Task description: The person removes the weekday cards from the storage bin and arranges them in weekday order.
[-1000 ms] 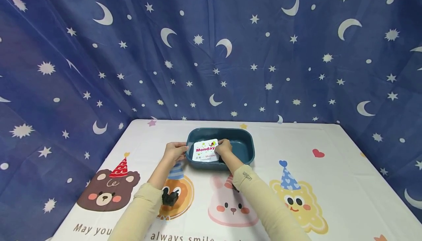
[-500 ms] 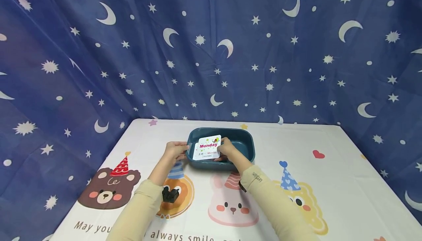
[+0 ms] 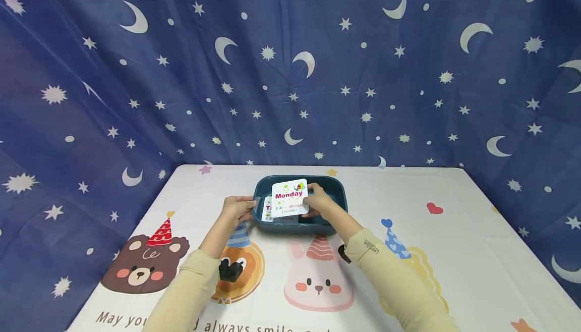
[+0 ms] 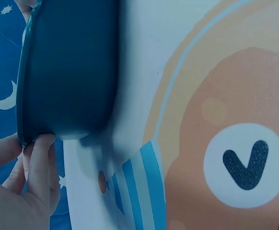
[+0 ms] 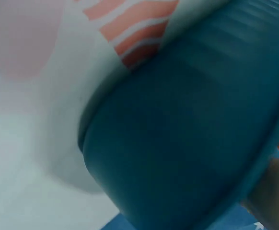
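My left hand (image 3: pixel 237 208) pinches the left rim of a dark teal plastic bin (image 3: pixel 329 201); in the left wrist view the thumb and fingers (image 4: pixel 38 167) meet at that rim. Over the bin, my right hand (image 3: pixel 320 202) pinches the right edge of a white word card (image 3: pixel 289 190) printed "Monday". Below and left of it lies another white card (image 3: pixel 267 214) inside the bin, mostly covered, with a red "T" showing. The right wrist view mostly shows the bin's outer wall (image 5: pixel 178 124), with only a sliver of my hand at the right edge.
The bin stands on a table with a white cartoon-print cloth (image 3: pixel 472 251). A blue curtain (image 3: pixel 290 69) with moons and stars hangs behind the table and along its left side. Small black objects (image 3: pixel 230 270) show beside each forearm.
My right hand has lifted the Monday card up and to the right, uncovering part of the card beneath. My left hand has stayed on the bin's rim. The head view has shifted slightly.
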Demonstrator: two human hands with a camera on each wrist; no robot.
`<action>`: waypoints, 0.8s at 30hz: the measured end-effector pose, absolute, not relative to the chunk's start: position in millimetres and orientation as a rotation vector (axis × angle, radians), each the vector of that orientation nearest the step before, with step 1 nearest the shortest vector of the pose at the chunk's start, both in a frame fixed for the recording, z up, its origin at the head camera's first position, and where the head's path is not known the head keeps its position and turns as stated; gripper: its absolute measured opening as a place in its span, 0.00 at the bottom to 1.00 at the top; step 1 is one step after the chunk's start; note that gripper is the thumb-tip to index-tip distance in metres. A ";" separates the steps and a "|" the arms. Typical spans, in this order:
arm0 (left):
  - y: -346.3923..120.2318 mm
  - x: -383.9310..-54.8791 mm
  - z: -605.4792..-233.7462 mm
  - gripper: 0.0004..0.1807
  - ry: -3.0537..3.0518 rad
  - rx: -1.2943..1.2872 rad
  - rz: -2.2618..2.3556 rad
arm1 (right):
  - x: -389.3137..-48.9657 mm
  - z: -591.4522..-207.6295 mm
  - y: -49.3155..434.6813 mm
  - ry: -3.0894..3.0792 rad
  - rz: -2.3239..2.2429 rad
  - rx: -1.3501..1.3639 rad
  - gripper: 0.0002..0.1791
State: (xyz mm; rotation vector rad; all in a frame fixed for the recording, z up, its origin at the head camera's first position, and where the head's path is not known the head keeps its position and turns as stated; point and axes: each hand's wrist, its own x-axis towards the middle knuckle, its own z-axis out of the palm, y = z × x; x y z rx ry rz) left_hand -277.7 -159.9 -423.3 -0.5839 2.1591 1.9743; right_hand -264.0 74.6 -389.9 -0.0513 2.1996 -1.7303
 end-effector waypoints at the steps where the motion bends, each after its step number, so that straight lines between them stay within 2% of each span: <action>1: -160.2 -277.1 -423.7 0.19 2.160 -0.576 1.978 | -272.5 -395.6 72.6 2.224 -1.702 -0.012 0.29; 3: -160.6 -276.2 -424.4 0.19 2.168 -0.555 1.982 | -286.0 -403.9 68.6 2.266 -1.653 0.082 0.31; 5: -160.6 -275.5 -424.9 0.19 2.179 -0.534 1.983 | -285.7 -403.4 72.7 2.271 -1.655 0.062 0.32; 17: -158.7 -273.3 -429.2 0.19 2.187 -0.535 1.973 | -265.3 -389.3 110.7 2.283 -1.645 -0.062 0.38; 24: -158.5 -274.6 -425.2 0.18 2.198 -0.530 1.977 | -257.3 -379.3 140.6 2.279 -1.649 -0.091 0.37</action>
